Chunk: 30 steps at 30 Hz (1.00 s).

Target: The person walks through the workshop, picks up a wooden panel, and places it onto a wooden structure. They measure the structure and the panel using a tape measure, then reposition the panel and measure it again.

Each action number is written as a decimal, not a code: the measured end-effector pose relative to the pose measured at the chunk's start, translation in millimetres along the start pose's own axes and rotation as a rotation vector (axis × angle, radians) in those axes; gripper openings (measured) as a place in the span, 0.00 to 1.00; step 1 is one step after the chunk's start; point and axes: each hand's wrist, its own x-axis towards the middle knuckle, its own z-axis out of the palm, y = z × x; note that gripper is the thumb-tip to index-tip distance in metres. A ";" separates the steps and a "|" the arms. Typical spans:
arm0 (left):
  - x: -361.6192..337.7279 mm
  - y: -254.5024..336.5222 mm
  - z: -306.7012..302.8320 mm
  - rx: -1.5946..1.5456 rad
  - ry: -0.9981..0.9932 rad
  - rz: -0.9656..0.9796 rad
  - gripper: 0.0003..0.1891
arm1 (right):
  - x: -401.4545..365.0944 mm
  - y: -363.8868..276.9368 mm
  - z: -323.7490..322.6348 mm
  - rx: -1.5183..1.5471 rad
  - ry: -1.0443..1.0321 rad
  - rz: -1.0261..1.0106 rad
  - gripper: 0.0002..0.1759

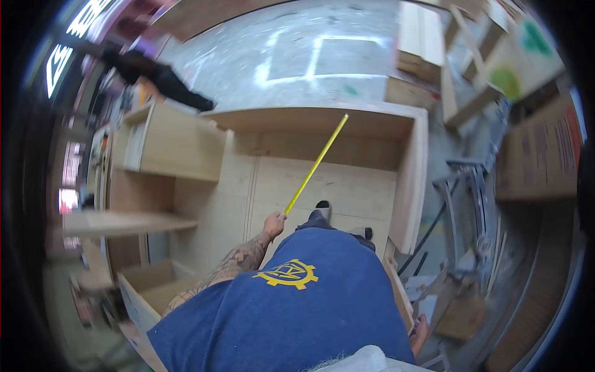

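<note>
My left hand (274, 224) is closed around a tape measure, and its yellow blade (317, 162) sticks out forward and to the right over the wooden cabinet frame (316, 115). The blade's far tip overlaps the frame's far board in this view. The tape's case is hidden in my fist. Low on the right, beside my blue shirt, my right hand (419, 335) has its fingers curled at the edge of a wooden panel (398, 288). My shoes (323, 206) stand inside the frame, on its pale wood.
A wooden box section (176, 139) and a shelf board (127, 223) stand on the left. Metal stands (458, 211) and a cardboard box (539, 152) are on the right. Beyond the cabinet, the grey floor (297, 53) has wood stacks (420, 37) beside it. A person's dark-clothed leg (180, 87) shows upper left.
</note>
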 end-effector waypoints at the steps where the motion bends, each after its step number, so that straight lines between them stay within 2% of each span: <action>1: 1.7 -2.8 0.3 -0.051 0.026 -0.002 0.19 | 3.5 -22.0 -1.8 -0.048 -0.020 -0.041 0.27; 3: 0.8 -2.7 -5.9 -0.123 0.074 -0.023 0.19 | 28.6 -70.4 -9.8 -0.367 0.261 -0.430 0.27; 5: 2.4 -4.5 -13.2 -0.170 0.053 -0.024 0.20 | 29.5 -131.6 6.4 -0.402 0.277 -0.779 0.27; 8: -0.7 -37.4 -27.0 -0.232 0.075 -0.055 0.21 | -4.0 -207.3 87.2 0.004 0.027 -0.919 0.25; 9: -2.9 -49.7 -36.3 -0.250 0.060 -0.077 0.21 | -23.8 -223.1 123.8 0.041 0.029 -0.966 0.25; 11: -9.9 -86.2 -49.2 -0.310 0.068 -0.136 0.21 | -64.7 -235.0 188.8 -0.111 -0.097 -1.073 0.22; 12: -11.7 -111.4 -53.1 -0.322 0.070 -0.174 0.21 | -81.7 -228.5 220.0 -0.114 -0.103 -1.084 0.22; 14: -13.7 -159.3 -61.1 -0.348 0.071 -0.211 0.22 | -116.5 -205.3 284.6 -0.317 -0.175 -1.171 0.18; 17: -27.7 -223.2 -82.6 -0.294 0.111 -0.260 0.22 | -153.4 -143.9 366.1 -0.489 -0.236 -1.132 0.14; 18: -32.1 -235.3 -96.1 -0.354 0.061 -0.361 0.21 | -147.4 -121.1 388.0 -0.516 -0.285 -1.102 0.14; 19: -33.0 -248.7 -105.9 -0.406 0.001 -0.455 0.21 | -137.3 -97.4 406.1 -0.599 -0.310 -1.065 0.17; 21: -28.9 -286.1 -109.2 -0.457 -0.041 -0.459 0.19 | -123.7 -61.5 430.5 -0.728 -0.398 -0.921 0.21; 22: -25.2 -299.5 -108.1 -0.447 -0.077 -0.438 0.19 | -128.7 -49.7 443.3 -0.772 -0.472 -0.822 0.21; 23: -22.3 -312.3 -108.6 -0.588 -0.092 -0.537 0.19 | -167.0 -45.3 454.1 -0.860 -0.436 -0.826 0.21; 24: -18.3 -320.2 -109.9 -0.726 -0.104 -0.647 0.18 | -209.0 -45.1 461.3 -0.953 -0.407 -0.824 0.22; 25: -14.3 -317.4 -113.4 -0.713 -0.125 -0.643 0.18 | -212.5 -44.1 470.3 -0.944 -0.392 -0.807 0.22; 27: -9.1 -300.9 -124.9 -0.745 -0.058 -0.713 0.19 | -185.8 -36.8 500.0 -1.120 -0.357 -0.961 0.22; 28: -0.5 -301.4 -127.7 -0.740 -0.092 -0.693 0.25 | -166.9 -37.4 514.4 -1.141 -0.366 -1.006 0.23; 29: 9.4 -298.9 -131.2 -0.726 -0.098 -0.696 0.25 | -180.0 -43.4 527.8 -1.136 -0.367 -0.991 0.23; 30: 21.3 -295.4 -133.0 -0.640 -0.093 -0.650 0.26 | -202.8 -58.3 545.9 -1.088 -0.399 -0.860 0.23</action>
